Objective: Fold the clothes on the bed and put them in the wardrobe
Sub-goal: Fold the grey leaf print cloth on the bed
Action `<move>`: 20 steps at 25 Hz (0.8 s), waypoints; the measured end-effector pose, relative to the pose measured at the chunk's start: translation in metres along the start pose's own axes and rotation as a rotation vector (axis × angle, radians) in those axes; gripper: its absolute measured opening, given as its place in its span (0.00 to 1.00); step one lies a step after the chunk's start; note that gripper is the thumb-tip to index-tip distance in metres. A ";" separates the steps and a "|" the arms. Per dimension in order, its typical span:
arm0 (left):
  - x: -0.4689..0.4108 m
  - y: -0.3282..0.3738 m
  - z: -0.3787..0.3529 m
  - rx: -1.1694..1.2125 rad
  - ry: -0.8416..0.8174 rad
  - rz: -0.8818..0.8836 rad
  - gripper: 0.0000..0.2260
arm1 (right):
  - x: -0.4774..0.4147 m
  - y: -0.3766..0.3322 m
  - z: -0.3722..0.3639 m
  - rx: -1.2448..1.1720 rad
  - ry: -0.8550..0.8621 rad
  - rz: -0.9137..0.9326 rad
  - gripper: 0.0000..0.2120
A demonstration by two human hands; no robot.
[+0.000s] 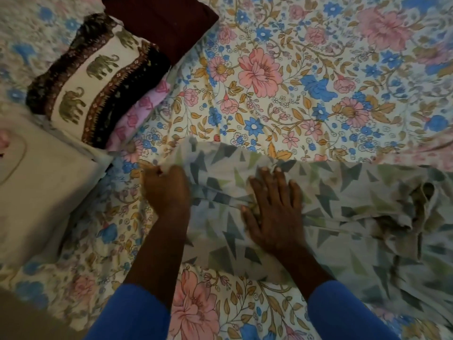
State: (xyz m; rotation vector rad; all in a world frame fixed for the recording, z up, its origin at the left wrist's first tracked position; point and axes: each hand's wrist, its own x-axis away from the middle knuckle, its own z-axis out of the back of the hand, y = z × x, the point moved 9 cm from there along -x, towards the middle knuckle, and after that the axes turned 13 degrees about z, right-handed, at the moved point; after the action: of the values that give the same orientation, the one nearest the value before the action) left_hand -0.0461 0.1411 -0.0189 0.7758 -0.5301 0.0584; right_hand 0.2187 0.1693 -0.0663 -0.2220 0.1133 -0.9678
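Observation:
A pale garment with grey, blue and green triangle print [343,207] lies across the flowered bedsheet [282,82], stretching from the middle to the right edge, bunched at the right. My left hand [166,187] grips the garment's left end, fingers curled into the cloth. My right hand [272,207] lies flat on the garment with straight, spread fingers, pressing it onto the bed. Both sleeves are blue.
A stack of folded clothes sits at the upper left: an elephant-print piece [95,77] on top of a pink flowered one [142,111], with a dark maroon piece [161,23] behind. A cream pillow or folded cloth [41,187] lies at the left.

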 end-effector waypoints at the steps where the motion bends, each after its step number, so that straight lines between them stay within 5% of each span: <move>1: 0.000 -0.014 0.015 -0.078 0.027 0.026 0.09 | 0.000 0.000 0.002 0.003 0.023 0.005 0.33; 4: -0.005 -0.002 0.035 -0.145 0.131 -0.165 0.11 | 0.000 -0.001 0.007 0.010 0.082 0.019 0.32; 10: -0.035 0.061 -0.073 -0.630 -0.307 -0.508 0.22 | -0.003 -0.005 0.001 0.054 0.033 0.050 0.36; 14: -0.081 0.073 -0.084 -0.553 -0.340 -0.310 0.11 | -0.002 -0.006 0.000 0.054 0.036 0.041 0.37; 17: -0.092 0.062 -0.069 -0.173 -0.373 -0.044 0.20 | -0.002 -0.004 -0.001 0.072 0.036 0.040 0.38; 20: -0.080 0.053 -0.073 -0.218 -0.530 -0.001 0.27 | -0.003 -0.003 -0.001 0.071 0.049 0.034 0.37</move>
State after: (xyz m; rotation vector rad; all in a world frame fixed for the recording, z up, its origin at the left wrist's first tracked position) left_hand -0.0965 0.2401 -0.0648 0.5735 -1.0205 -0.2091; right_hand 0.2141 0.1696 -0.0668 -0.1308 0.1272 -0.9424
